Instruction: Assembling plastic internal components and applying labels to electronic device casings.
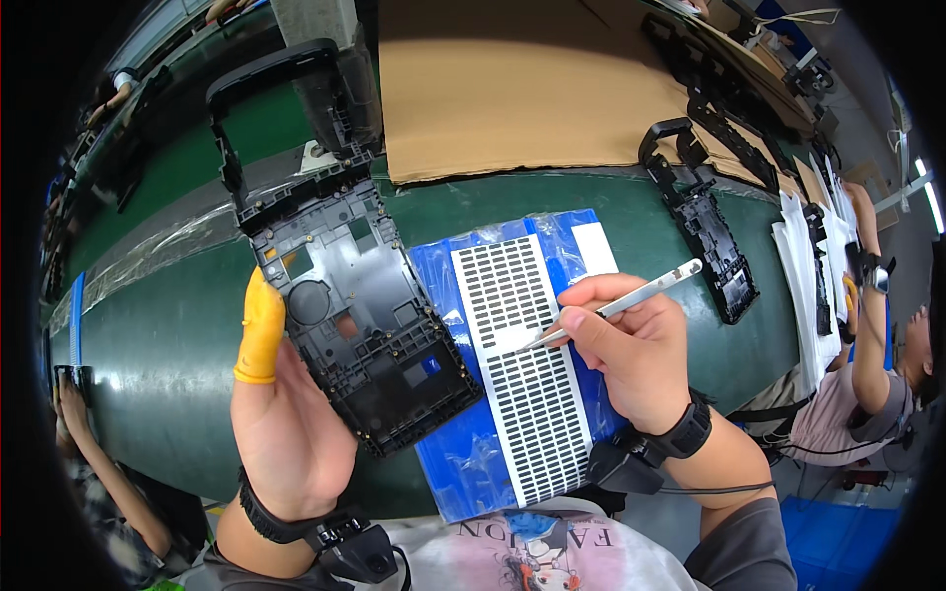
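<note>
A printed shirt (537, 552) is seen at the lower edge, closest of all, with a black wristband (296, 527) on the left wrist and another wristband (685, 433) on the right.

A black frame (360, 315) is gripped at its left edge by the left hand (291, 424), whose fingers are closed around it; the thumb is covered by a yellow cot (261, 330). The frame is a flat, roughly rectangular plastic moulding, ribbed and full of cut-outs, with a round recess and a small blue spot. It is held tilted above the green belt (168, 325), its lower corner overlapping a blue sheet (463, 443).

Silver tweezers (616, 305) are pinched between the thumb and fingers of the right hand (631, 360). Their tips are set on a white sticker sheet (517, 364), printed with rows of small dark rectangles, which lies on the blue sheet.

Further out, cardboard (512, 89) is laid across the belt, and another black frame (705, 227) rests to the right. A co-worker's arm (867, 325) is visible at the right edge beside white sheets (803, 276).
</note>
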The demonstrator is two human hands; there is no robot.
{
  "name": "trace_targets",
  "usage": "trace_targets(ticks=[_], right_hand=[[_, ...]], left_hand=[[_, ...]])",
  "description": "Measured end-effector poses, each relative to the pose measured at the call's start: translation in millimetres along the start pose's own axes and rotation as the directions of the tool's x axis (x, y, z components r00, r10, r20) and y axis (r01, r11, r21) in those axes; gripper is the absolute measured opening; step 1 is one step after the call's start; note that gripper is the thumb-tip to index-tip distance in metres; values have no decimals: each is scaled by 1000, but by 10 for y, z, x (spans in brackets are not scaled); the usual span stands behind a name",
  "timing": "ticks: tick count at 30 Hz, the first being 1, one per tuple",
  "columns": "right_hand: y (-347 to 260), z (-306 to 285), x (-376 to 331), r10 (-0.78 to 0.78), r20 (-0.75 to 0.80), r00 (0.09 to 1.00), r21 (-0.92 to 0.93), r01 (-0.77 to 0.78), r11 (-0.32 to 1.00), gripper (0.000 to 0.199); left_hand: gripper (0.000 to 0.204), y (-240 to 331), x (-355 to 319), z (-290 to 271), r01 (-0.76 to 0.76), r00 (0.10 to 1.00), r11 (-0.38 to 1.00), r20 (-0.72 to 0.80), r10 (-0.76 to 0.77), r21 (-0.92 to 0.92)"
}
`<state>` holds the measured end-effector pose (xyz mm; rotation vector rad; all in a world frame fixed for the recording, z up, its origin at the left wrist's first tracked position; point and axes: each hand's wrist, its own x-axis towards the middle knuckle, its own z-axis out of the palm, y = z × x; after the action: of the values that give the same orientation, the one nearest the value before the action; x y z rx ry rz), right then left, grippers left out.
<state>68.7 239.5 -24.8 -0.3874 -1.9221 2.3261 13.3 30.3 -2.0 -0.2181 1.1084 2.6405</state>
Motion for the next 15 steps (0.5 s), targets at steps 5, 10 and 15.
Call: trace_targets(ticks=[5,10,15], right_hand=[[-7,39,5,-6,6,1000,-30,6,1000,15],[-18,23,-17,7,-4,1000,-12,-7,1000,15],[-305,112,-155,-81,-20,997,122,83,989,15]], left_hand=[[36,-28,2,-38,11,995,1000,97,-8,-25],[37,-72,-46,67,-12,992,1000,128,10,13],[33,-73,-95,89,142,984,988,119,-134,-64]])
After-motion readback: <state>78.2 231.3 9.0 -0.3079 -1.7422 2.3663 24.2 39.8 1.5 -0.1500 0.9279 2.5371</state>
